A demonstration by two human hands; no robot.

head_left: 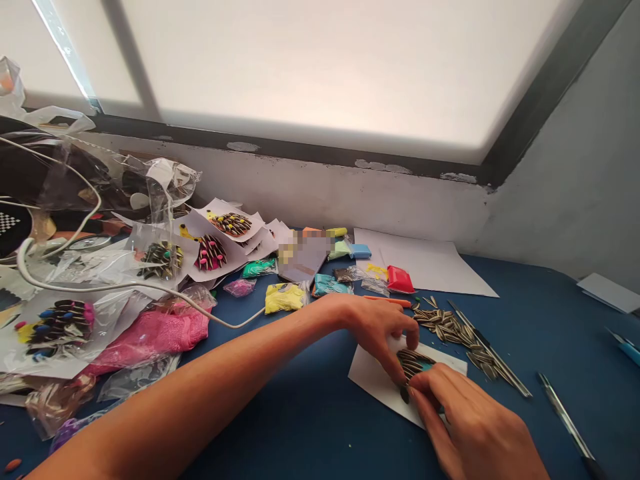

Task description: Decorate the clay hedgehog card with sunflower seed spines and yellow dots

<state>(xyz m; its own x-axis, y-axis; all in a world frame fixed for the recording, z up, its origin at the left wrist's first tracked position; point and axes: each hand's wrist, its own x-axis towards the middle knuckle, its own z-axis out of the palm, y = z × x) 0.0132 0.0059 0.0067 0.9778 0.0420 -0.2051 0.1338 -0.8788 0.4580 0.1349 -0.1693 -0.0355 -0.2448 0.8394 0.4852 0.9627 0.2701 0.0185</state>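
On a white card (373,373) lying on the blue surface (310,387) sits one teal piece (418,363) covered with rows of striped seeds, between the two hands. The left hand (383,327) arches over it with fingers parted at its side; the right hand (480,420) has thumb and forefinger close together at its near edge. Whether either grips it, I cannot tell. Just beyond lie one heap of loose seeds (447,325), too many to count, and one orange stick (387,301). Three slim tools lie to the right: one dark-and-silver (500,367), one clear (565,413), one blue (629,349). Farther back are one red packet (400,279), one yellow packet (283,298) and a flat grey item (307,261), its upper part blurred beyond reading. At left, four seed-covered figures (63,327) show plainly on white paper.
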